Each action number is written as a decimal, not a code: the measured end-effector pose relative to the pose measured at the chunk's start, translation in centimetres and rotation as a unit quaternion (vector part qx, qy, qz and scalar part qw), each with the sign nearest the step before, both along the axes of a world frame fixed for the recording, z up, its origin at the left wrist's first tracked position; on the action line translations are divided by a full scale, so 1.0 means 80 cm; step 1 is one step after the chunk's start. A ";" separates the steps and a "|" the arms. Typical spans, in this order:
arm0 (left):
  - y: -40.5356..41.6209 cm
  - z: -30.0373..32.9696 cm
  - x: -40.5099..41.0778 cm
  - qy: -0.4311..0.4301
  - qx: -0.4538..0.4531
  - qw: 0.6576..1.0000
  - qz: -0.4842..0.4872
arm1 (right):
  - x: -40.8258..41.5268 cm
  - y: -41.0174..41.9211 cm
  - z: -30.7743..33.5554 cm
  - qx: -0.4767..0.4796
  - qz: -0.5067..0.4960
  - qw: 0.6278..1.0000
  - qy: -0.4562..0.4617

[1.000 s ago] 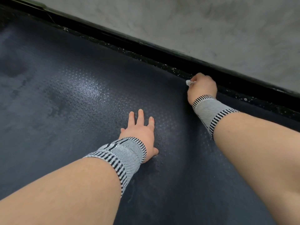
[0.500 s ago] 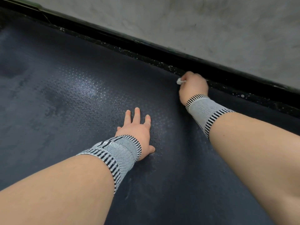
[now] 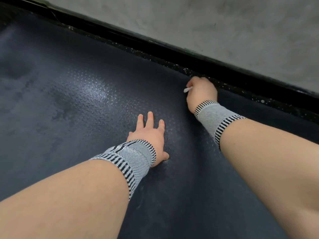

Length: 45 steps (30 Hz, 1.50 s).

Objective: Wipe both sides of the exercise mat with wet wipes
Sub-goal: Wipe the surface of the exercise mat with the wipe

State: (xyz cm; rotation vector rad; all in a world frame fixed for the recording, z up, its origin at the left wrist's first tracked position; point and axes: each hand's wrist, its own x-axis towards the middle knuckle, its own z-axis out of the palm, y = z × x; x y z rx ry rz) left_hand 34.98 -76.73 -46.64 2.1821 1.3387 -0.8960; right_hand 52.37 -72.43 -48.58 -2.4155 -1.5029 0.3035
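Observation:
A dark blue-grey exercise mat (image 3: 74, 104) with a dimpled texture fills most of the view, with damp, shiny patches near its middle. My left hand (image 3: 149, 135) lies flat on the mat, fingers straight and spread. My right hand (image 3: 201, 93) is at the mat's far edge, fingers curled round a white wet wipe (image 3: 187, 90); only a small tip of the wipe sticks out on the hand's left side. Both wrists wear grey and black striped bands.
A black speckled floor strip (image 3: 229, 83) runs diagonally along the mat's far edge. Beyond it rises a grey concrete wall (image 3: 224, 28). The mat stretches on to the left and toward me.
My right hand with the wipe has slid left along the mat's far edge. My left hand stays flat on the mat, shifted slightly left.

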 end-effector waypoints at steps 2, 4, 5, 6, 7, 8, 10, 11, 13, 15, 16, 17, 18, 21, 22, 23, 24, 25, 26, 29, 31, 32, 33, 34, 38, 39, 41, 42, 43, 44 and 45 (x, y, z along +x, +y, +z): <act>0.001 0.000 -0.001 -0.002 0.001 1.000 0.000 | -0.019 -0.008 -0.006 -0.008 0.088 0.996 0.008; 0.001 -0.002 -0.001 -0.004 -0.001 1.000 0.000 | -0.018 -0.037 -0.008 -0.021 0.168 0.986 0.013; 0.002 -0.002 -0.001 -0.005 0.000 1.000 -0.001 | -0.010 -0.050 -0.007 -0.019 0.188 0.982 0.010; 0.002 -0.002 -0.002 -0.005 0.002 1.000 -0.002 | 0.002 -0.057 -0.005 -0.012 0.187 0.982 -0.002; 0.003 -0.002 -0.003 -0.006 0.002 1.000 -0.002 | 0.014 -0.056 -0.003 -0.006 0.160 0.987 -0.022; 0.004 -0.002 -0.003 -0.006 0.000 1.000 -0.001 | 0.025 -0.050 -0.001 -0.005 0.114 0.992 -0.046; 0.004 -0.002 -0.002 -0.009 0.000 1.000 -0.002 | 0.040 -0.028 -0.002 -0.019 0.003 0.998 -0.065; 0.005 -0.003 -0.002 -0.010 0.003 1.000 -0.003 | 0.037 -0.018 -0.002 -0.026 -0.038 0.997 -0.056; 0.004 -0.004 -0.003 -0.012 0.008 1.000 -0.004 | 0.011 -0.011 -0.001 -0.027 -0.059 0.998 -0.017; 0.004 -0.006 -0.004 -0.011 0.013 1.000 -0.007 | -0.022 -0.029 -0.007 -0.029 0.028 0.999 0.010; 0.003 -0.007 -0.004 -0.010 0.013 1.000 -0.006 | -0.034 -0.048 -0.008 -0.032 0.093 0.995 0.007; 0.003 -0.007 -0.003 -0.009 0.013 1.000 -0.005 | -0.038 -0.066 -0.008 -0.033 0.146 0.989 0.003; 0.003 -0.007 -0.003 -0.010 0.012 1.000 -0.004 | -0.031 -0.079 -0.009 -0.028 0.178 0.983 -0.010; 0.004 -0.007 -0.003 -0.016 0.014 1.000 -0.002 | 0.024 -0.075 -0.005 -0.029 0.087 0.993 -0.073; 0.004 -0.007 -0.004 -0.017 0.015 1.000 -0.003 | 0.040 -0.068 -0.004 -0.034 0.018 0.996 -0.080; 0.004 -0.008 -0.004 -0.017 0.016 1.000 -0.006 | 0.047 -0.063 -0.003 -0.037 -0.043 0.996 -0.072; 0.004 -0.009 -0.004 -0.016 0.017 1.000 -0.009 | 0.041 -0.059 -0.003 -0.036 -0.076 0.995 -0.061; 0.005 -0.010 -0.005 -0.015 0.018 1.000 -0.011 | 0.025 -0.057 -0.004 -0.031 -0.076 0.995 -0.049; 0.005 -0.010 -0.005 -0.015 0.020 1.000 -0.012 | 0.006 -0.059 -0.005 -0.027 -0.055 0.998 -0.034; 0.004 -0.010 -0.003 -0.013 0.023 1.000 -0.013 | -0.041 -0.087 -0.011 -0.035 0.112 0.993 -0.016; 0.004 -0.010 -0.002 -0.011 0.024 1.000 -0.016 | -0.032 -0.100 -0.009 -0.042 0.219 0.974 -0.028; 0.004 -0.011 -0.002 -0.011 0.024 1.000 -0.015 | -0.014 -0.097 -0.008 -0.037 0.228 0.972 -0.048; 0.005 -0.011 -0.003 -0.011 0.023 1.000 -0.015 | 0.005 -0.092 -0.008 -0.027 0.201 0.977 -0.073; 0.005 -0.011 -0.003 -0.011 0.021 1.000 -0.015 | 0.025 -0.085 -0.010 -0.024 0.140 0.985 -0.093; 0.005 -0.010 -0.003 -0.004 0.021 1.000 -0.018 | 0.021 -0.064 -0.006 -0.041 -0.072 0.995 -0.056; 0.005 -0.009 -0.003 -0.004 0.022 1.000 -0.018 | 0.000 -0.066 -0.006 -0.048 -0.053 0.997 -0.043; 0.004 -0.009 -0.003 -0.006 0.025 0.999 -0.021 | -0.042 -0.084 -0.008 -0.041 0.057 0.997 -0.025; 0.004 -0.009 -0.003 -0.008 0.027 0.999 -0.023 | -0.056 -0.099 -0.009 -0.040 0.129 0.991 -0.018; 0.004 -0.009 -0.003 -0.009 0.028 0.999 -0.023 | -0.058 -0.108 -0.010 -0.047 0.191 0.980 -0.018; 0.004 -0.009 -0.004 -0.010 0.027 0.999 -0.022 | -0.049 -0.109 -0.008 -0.052 0.230 0.971 -0.029; 0.004 -0.008 -0.004 -0.010 0.027 0.999 -0.020 | -0.033 -0.103 -0.006 -0.053 0.230 0.970 -0.055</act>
